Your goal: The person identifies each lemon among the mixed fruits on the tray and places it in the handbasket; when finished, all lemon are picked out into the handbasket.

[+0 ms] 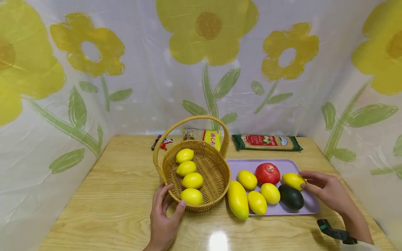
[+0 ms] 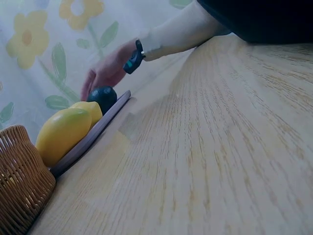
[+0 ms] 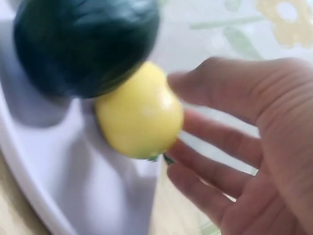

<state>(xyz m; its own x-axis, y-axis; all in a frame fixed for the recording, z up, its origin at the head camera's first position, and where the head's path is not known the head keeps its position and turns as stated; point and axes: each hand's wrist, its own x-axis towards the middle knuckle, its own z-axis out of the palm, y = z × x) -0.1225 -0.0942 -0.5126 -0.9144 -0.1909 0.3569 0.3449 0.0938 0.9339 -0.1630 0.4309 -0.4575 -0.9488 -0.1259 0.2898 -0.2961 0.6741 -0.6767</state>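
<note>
Head view: a flower-printed curtain [image 1: 141, 69] surrounds a wood-grain table [image 1: 110, 209], where a person works with both hands. A handled wicker basket [image 1: 213, 181] stands near the middle, a lilac tray [image 1: 311, 205] just to its right. Behind them lie a long green-ended packet [image 1: 267, 142] and, partly hidden by the basket, a yellow-labeled bag [image 1: 213, 137]. The left hand [image 1: 163, 218] rests at the basket's near left rim, thumb and fingers spread apart; whether it truly grips cannot be told. The right hand [image 1: 329, 193] works at the tray's right end. A yellow mango [image 1: 238, 200] lies along the tray's left end, a red pomegranate [image 1: 267, 173] toward its back, a dark green fruit [image 1: 291, 197] nearer the front. Just behind that fruit, the right-hand lemon [image 1: 292, 180] is pinched at its outer end between thumb and fingertips, how firmly is unclear. A surer hold would likely come from fingers set closer to its middle, then a straight lift clear of the dark fruit, the left hand steadying the basket and its four lemons [image 1: 193, 181].
</note>
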